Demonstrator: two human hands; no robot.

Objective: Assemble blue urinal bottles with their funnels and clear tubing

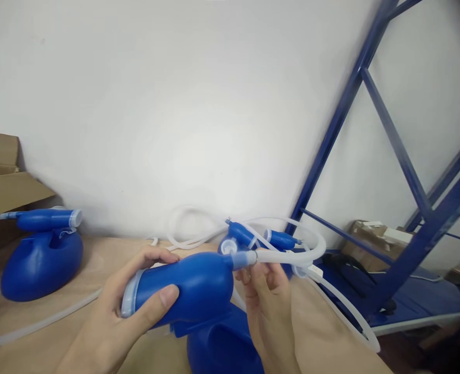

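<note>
My left hand [136,306] is wrapped round a blue plastic cylinder-shaped bottle [198,280] with a translucent cap [130,293] at its left end. The bottle lies on its side above a larger blue container [224,345]. From its right end a pale connector [242,259] runs into a white hose [288,256], with a thin metal hose clamp [257,255] at the joint. My right hand [271,298] is closed, its fingertips pinched at the hose just below this joint. What lies between those fingertips is partly hidden.
Another blue container with a capped bottle on top [42,254] stands at the left beside an open cardboard box [7,179]. Behind my right hand lie more blue bottles [280,239] and looped hoses [198,239]. A blue metal frame [331,119] rises at the right.
</note>
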